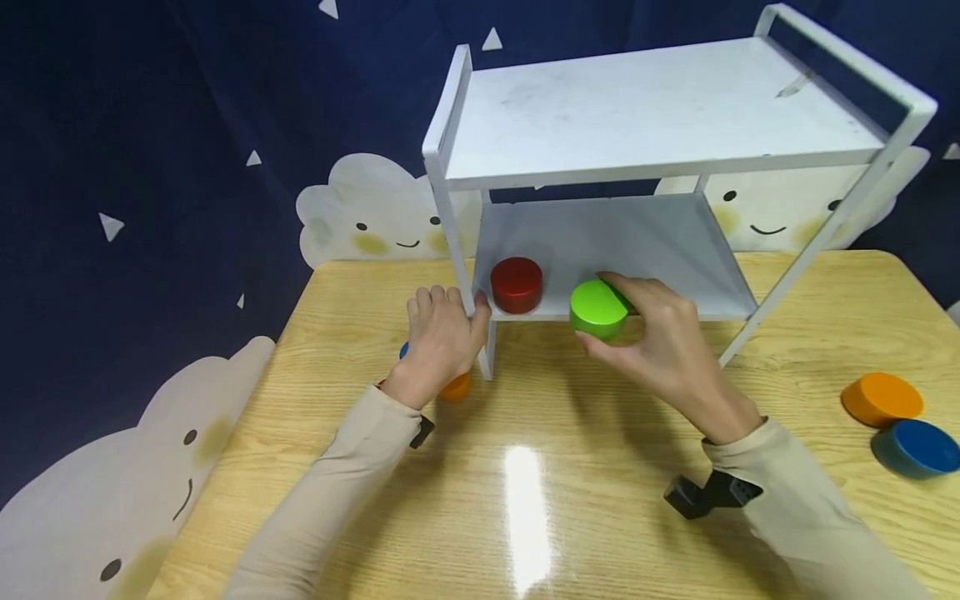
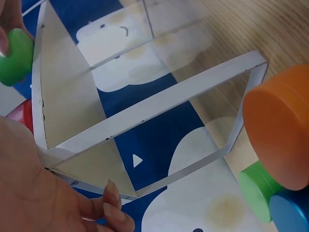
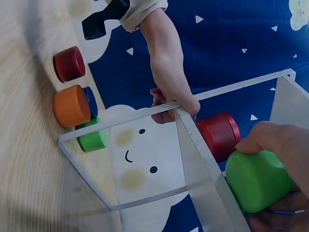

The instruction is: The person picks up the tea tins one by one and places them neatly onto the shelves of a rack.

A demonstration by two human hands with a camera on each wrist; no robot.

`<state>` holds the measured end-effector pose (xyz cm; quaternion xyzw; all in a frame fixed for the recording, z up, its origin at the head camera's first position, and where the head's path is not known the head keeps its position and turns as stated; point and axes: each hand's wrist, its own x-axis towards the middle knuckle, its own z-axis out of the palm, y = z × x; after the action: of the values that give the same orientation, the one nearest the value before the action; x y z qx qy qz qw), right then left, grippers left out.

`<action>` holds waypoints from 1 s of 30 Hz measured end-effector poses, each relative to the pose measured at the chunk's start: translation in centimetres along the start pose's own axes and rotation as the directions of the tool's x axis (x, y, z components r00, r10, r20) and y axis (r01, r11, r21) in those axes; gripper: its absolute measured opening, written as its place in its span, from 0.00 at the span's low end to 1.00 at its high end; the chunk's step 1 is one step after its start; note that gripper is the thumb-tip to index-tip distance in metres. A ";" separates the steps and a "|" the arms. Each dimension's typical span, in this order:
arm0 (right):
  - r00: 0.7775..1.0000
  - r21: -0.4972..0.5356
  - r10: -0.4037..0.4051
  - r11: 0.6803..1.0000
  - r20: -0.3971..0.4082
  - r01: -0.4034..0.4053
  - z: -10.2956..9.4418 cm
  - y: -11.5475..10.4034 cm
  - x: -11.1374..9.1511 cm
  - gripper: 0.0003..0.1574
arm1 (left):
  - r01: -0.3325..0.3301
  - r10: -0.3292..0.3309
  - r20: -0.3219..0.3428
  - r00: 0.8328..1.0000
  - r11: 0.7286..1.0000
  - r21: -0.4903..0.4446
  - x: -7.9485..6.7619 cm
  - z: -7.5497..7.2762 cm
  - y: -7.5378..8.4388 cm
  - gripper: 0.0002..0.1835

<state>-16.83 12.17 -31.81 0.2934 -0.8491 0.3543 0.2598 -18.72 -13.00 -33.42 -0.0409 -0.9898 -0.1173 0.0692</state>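
Across the top and left side of the head view hangs a dark blue curtain (image 1: 187, 167) with white triangles and smiling clouds. A wood-grain table (image 1: 622, 517) spreads over the lower part of the frame. On it, at upper right of centre, stands a white two-tier rack (image 1: 660, 108), its lower board (image 1: 600, 242) below the top one.

The left hand (image 1: 438, 337), left of centre, grips the rack's left front post beside that board. The right hand (image 1: 663, 333), right of centre, holds a green cylinder (image 1: 597, 304) between thumb and fingers at the board's front edge; whether it touches the board I cannot tell. A red cylinder (image 1: 516, 285) stands on the board's left end, apart from the green one.

At the right edge of the frame, an orange cylinder (image 1: 882, 400) and a blue cylinder (image 1: 917, 448) lie close together on the table. At left in the right wrist view are four more: dark red (image 3: 69, 64), orange, blue and green. Smallest is the black wrist device (image 1: 720, 493) by the right sleeve.
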 end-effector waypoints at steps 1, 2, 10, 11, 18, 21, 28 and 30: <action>1.000 0.003 -0.005 1.000 0.001 0.005 0.1 0.1 0.2 0.35 | -0.001 0.001 -0.001 1.000 1.000 0.002 0.0 0.0 0.0 0.27; 1.000 0.006 -0.006 1.000 0.001 0.006 0.3 0.1 0.3 0.34 | -0.001 0.001 0.000 1.000 1.000 0.003 0.0 0.0 0.0 0.27; 1.000 -0.010 0.010 1.000 0.005 -0.010 1.3 0.7 1.6 0.32 | 0.007 -0.007 -0.005 1.000 1.000 -0.014 0.0 0.3 -0.1 0.26; 1.000 -0.012 0.011 1.000 0.002 -0.011 1.5 0.8 1.6 0.32 | 0.007 -0.007 -0.006 1.000 1.000 -0.015 0.0 0.3 -0.1 0.26; 0.999 -0.003 0.032 0.999 -0.006 -0.032 2.2 1.3 2.0 0.35 | 0.004 -0.005 -0.024 1.000 1.000 -0.027 -0.1 0.3 0.0 0.26; 0.999 -0.005 0.046 0.999 -0.005 -0.046 2.4 1.3 2.1 0.35 | 0.001 -0.002 -0.034 0.999 0.999 -0.032 -0.1 0.4 -0.1 0.26; 0.998 -0.001 0.055 0.998 -0.014 -0.055 2.6 1.3 2.2 0.38 | -0.001 0.000 -0.042 0.999 1.000 -0.027 0.0 0.5 -0.2 0.26; 0.998 0.006 0.068 0.998 -0.007 -0.068 2.6 1.3 2.2 0.39 | 0.001 -0.002 -0.037 0.999 1.000 -0.028 0.0 0.4 -0.1 0.26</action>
<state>-19.84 10.28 -32.61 0.2639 -0.8564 0.3666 0.2500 -18.77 -13.04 -33.87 -0.0389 -0.9867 -0.1318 0.0869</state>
